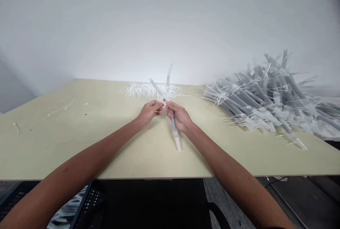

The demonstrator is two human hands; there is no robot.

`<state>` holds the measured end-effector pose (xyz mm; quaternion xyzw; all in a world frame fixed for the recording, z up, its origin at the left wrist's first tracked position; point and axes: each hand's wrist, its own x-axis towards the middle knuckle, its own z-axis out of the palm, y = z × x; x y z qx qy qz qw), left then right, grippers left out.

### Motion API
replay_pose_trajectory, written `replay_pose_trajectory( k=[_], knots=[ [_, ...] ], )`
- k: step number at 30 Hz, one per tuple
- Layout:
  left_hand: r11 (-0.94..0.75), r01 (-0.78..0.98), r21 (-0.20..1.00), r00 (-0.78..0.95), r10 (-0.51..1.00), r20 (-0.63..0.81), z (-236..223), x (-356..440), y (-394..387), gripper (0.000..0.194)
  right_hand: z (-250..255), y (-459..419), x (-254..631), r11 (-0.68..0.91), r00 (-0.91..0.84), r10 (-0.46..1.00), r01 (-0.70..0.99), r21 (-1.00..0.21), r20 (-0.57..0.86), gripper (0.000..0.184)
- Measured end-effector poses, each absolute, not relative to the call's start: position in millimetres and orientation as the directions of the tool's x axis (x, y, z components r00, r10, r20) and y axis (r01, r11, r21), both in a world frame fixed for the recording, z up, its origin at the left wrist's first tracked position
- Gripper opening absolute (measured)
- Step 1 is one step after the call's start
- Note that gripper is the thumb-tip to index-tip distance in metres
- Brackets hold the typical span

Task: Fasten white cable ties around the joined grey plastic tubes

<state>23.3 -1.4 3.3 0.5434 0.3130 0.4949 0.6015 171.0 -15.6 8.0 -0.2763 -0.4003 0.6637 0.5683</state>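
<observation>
Over the middle of the table, my right hand [178, 115] is closed around a clear plastic tube assembly [175, 133]. Two thinner branches spread upward from it in a Y, and a whitish fitting sits at its lower end. Just left of the fork, my left hand [151, 113] has its thumb and fingers pinched together. Whatever lies between those fingertips is too small to make out. Behind both hands is a loose heap of white cable ties [142, 90], partly covered by the tube's branches.
A large pile of similar clear tubes [255, 98] covers the table's right side. Several stray cable ties [62, 108] and scraps lie on the left of the pale tabletop [119, 158]. Below the front edge, a dark crate [89, 200] stands near more clear tubing [67, 209]. A wall rises behind.
</observation>
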Motion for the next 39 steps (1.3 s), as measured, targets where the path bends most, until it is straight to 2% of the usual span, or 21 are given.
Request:
replay_pose_trajectory(
  k=[11, 15, 19, 24, 28, 33, 39],
  knots=[
    [-0.044, -0.289, 0.956, 0.311, 0.941, 0.137, 2.5, 23.0, -2.0, 0.023, 13.0, -18.0, 170.0, -0.087, -0.235, 0.972, -0.454, -0.887, 0.025, 0.027],
    [-0.066, -0.281, 0.957, 0.252, 0.958, 0.14, 0.5, 27.3, -3.8, 0.023, 8.4, -16.0, 168.4, 0.006, -0.137, 0.988, -0.412, -0.911, 0.068, 0.026],
    [-0.122, -0.255, 0.959, 0.124, 0.98, 0.158, -3.5, 37.2, -9.3, 0.02, 2.1, -13.4, 164.4, 0.108, -0.001, 0.993, -0.339, -0.935, 0.115, 0.021],
    [-0.168, -0.209, 0.963, 0.026, 0.984, 0.178, -4.8, 45.1, -14.7, 0.019, -5.1, -10.5, 161.6, 0.163, 0.09, 0.986, -0.273, -0.948, 0.144, 0.023],
    [-0.185, -0.206, 0.961, 0.05, 0.979, 0.199, -2.2, 41.8, -13.8, 0.019, -3.8, -11.1, 165.4, 0.144, 0.047, 0.99, -0.296, -0.944, 0.136, 0.022],
    [-0.173, -0.234, 0.957, 0.134, 0.969, 0.208, 2.2, 35.0, -11.6, 0.019, 6.3, -13.3, 171.0, 0.038, -0.062, 0.996, -0.395, -0.918, 0.068, 0.031],
    [-0.086, -0.339, 0.937, 0.261, 0.948, 0.181, 0.5, 34.5, -11.5, 0.023, 14.3, -15.0, 172.4, -0.053, -0.152, 0.988, -0.454, -0.889, 0.018, 0.03]
  ],
)
